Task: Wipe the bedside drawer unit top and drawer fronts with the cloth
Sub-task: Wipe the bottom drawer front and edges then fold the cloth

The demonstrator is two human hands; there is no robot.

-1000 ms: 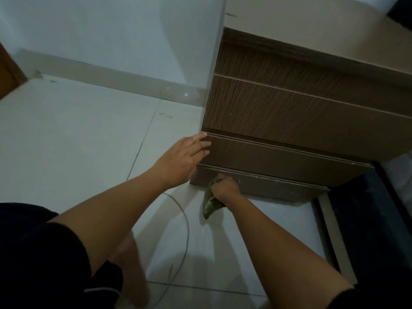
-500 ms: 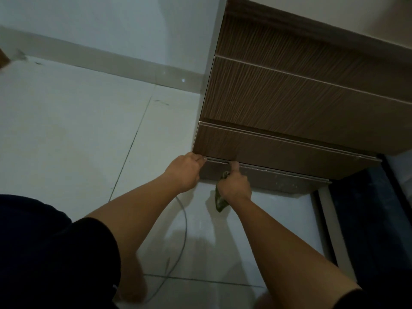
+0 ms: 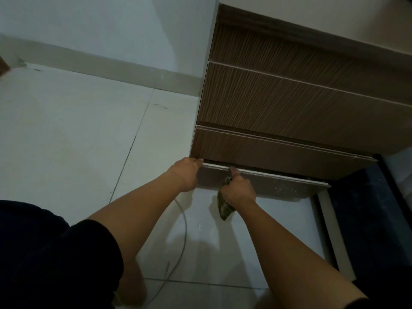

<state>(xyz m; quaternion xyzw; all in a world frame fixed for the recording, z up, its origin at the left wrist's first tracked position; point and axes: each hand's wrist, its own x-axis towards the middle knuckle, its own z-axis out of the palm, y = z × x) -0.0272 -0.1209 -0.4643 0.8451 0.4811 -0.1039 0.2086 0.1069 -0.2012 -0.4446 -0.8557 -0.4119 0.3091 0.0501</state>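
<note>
The bedside drawer unit (image 3: pixel 301 101) has brown wood-grain drawer fronts and a pale top seen at the upper right. Its lowest drawer front (image 3: pixel 278 150) sits just above a grey plinth board (image 3: pixel 278 186). My left hand (image 3: pixel 186 173) curls its fingers under the left bottom corner of that lowest drawer front. My right hand (image 3: pixel 237 189) holds a green cloth (image 3: pixel 224 208) bunched in its fist, with the thumb pressed up against the plinth's top edge. The cloth's tail hangs down toward the floor.
White tiled floor (image 3: pixel 78 134) spreads to the left, bounded by a white wall and skirting (image 3: pixel 100 61). A thin grey cable (image 3: pixel 181 237) curves over the floor between my arms. A dark rug or bedding (image 3: pixel 367 219) and a pale strip (image 3: pixel 332 230) lie at the right.
My left hand dropped from flat on the lowest drawer front to gripping its bottom left corner. My right hand with the cloth rose to the plinth's top edge.
</note>
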